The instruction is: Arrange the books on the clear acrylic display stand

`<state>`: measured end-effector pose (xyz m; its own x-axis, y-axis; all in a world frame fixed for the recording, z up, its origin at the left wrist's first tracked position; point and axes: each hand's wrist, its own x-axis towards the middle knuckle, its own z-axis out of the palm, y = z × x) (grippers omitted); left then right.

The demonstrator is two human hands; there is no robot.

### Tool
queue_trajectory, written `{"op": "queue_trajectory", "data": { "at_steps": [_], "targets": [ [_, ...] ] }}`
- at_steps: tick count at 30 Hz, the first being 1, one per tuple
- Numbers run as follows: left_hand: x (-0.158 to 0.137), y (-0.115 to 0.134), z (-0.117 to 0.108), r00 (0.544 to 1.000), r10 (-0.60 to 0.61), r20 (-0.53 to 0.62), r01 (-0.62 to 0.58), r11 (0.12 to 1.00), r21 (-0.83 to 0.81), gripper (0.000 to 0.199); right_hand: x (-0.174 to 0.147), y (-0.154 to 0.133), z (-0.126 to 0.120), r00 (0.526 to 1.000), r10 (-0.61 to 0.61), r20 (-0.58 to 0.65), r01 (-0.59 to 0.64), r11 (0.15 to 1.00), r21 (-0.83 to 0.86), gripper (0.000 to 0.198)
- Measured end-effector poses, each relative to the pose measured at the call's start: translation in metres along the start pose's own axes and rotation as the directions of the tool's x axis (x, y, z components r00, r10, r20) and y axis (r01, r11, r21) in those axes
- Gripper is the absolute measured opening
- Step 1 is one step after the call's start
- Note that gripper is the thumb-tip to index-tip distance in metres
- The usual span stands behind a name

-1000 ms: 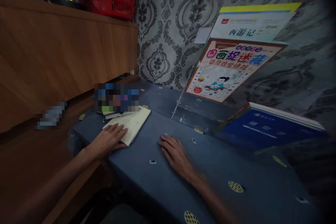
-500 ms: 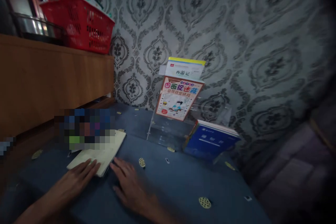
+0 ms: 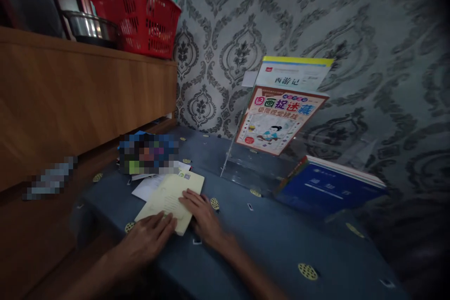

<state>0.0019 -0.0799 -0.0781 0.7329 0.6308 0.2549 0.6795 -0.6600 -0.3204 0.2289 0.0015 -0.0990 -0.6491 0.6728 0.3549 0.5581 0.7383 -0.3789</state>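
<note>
A clear stand holds tilted books; a red basket, contents unclear, adjoins a steel bowl. On the surface, left hand and right hand rest upon a cream booklet; whether either grip clamps it cannot be told.

Damask wallpaper, plastic basket and cloth-covered table suggest a home

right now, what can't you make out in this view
All in the head view:
Small print on the cream book: too small and blurred.
Its surface under the left hand and right hand: covered by them.
Top of the pile: masked by coarse blocks.
Yellow-topped book's lower part: behind the brown-bordered book.
</note>
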Motion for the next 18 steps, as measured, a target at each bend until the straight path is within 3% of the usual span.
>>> {"op": "queue_trajectory", "data": {
  "at_steps": [5, 12, 15, 18],
  "targets": [
    [0.007, 0.01, -0.023, 0.994, 0.011, 0.111, 0.003, 0.992, -0.13, 0.055, -0.006, 0.006, -0.01, 0.998, 0.048, 0.034, -0.047, 0.998, -0.037, 0.059],
    [0.004, 0.02, -0.026, 0.958, -0.005, 0.286, 0.073, 0.972, -0.225, 0.072, -0.012, 0.008, -0.018, 0.994, 0.106, 0.018, -0.106, 0.994, -0.039, 0.059],
    [-0.001, 0.022, -0.02, 0.959, -0.002, 0.282, 0.075, 0.965, -0.249, 0.075, -0.012, 0.009, -0.019, 0.993, 0.117, 0.018, -0.116, 0.992, -0.039, 0.058],
    [-0.006, 0.024, -0.015, 0.978, -0.021, 0.206, 0.074, 0.963, -0.258, 0.077, -0.012, 0.01, -0.02, 0.989, 0.144, 0.025, -0.143, 0.989, -0.045, 0.054]
  ]
}}
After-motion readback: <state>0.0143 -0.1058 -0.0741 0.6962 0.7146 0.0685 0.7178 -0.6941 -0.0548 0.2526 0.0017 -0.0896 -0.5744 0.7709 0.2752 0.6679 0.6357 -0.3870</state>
